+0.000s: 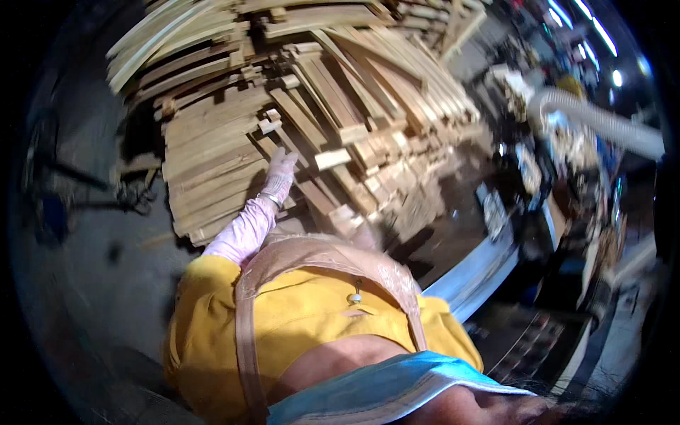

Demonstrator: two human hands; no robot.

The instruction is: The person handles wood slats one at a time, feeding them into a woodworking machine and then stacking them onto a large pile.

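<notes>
On the left lie wide pale boards (212, 163). The left hand (282, 170), gloved, reaches forward from a bent arm, open, its fingers stretched over narrow wooden strips (316, 196) stacked beside the boards. The right hand (365, 237) is only a blur beyond the apron (312, 251); whether it grips, I cannot tell.

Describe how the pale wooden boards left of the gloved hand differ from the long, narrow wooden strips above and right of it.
As pictured, the pale boards slant up rightward; the narrow strips slant down rightward. The boards lie side by side, while some strips cross others. Both are bare wood.
</notes>
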